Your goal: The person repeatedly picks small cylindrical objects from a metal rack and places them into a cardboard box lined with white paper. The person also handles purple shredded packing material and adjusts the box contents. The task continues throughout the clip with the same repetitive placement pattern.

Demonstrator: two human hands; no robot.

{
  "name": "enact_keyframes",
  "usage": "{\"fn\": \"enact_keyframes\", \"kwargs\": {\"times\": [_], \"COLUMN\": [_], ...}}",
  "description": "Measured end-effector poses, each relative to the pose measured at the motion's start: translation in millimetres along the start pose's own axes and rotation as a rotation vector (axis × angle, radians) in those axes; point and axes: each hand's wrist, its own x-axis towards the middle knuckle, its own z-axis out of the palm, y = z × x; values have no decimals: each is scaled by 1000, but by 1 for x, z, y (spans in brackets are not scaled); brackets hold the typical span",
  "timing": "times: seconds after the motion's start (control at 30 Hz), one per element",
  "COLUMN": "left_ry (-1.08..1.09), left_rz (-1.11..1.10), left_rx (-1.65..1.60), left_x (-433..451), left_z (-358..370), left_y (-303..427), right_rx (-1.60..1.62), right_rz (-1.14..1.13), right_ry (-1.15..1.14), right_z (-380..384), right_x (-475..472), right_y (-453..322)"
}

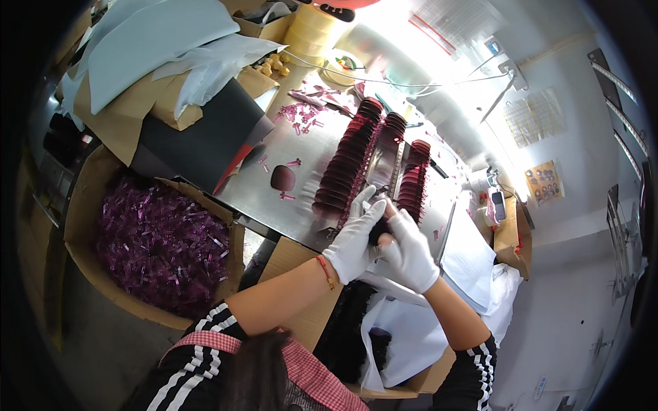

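My left hand (354, 239), in a white glove, is closed around a dark lens-like piece (379, 231), mostly hidden between both hands. My right hand (409, 249), its glove leaving some fingertips bare, meets it from the right; whether it grips the piece too is unclear. Just beyond the hands, a long row of dark red tinted lenses (342, 164) stands on the metal table, beside a shorter row of such lenses (412, 177). A metal rack (383, 162) lies between the rows. One loose tinted lens (282, 178) lies flat to the left.
An open cardboard box (82, 257) of purple plastic pieces stands at the left. Near my lap is another box (432, 372) with white sheeting and dark items. Scattered pink pieces (303, 115), tape rolls (308, 36) and a black-and-brown sheet stack (200, 138) occupy the table's far left.
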Motion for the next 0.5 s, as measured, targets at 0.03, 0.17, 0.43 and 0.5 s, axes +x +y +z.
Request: {"fn": "enact_keyframes", "kwargs": {"times": [0.03,0.17,0.43,0.5], "left_ry": [-24,82,-44,-134], "left_rz": [33,-125,297,221], "left_rx": [28,199,1654,1601], "left_x": [6,-11,-8,-5], "left_z": [-2,-7,-35,-36], "left_y": [-3,10,-7,7], "right_rx": [-199,203,566,551], "right_rz": [-264,111,299,276], "right_ry": [6,57,322,229], "right_z": [6,-12,12,18], "right_x": [-6,37,192,214], "right_y": [9,43,162,183]}}
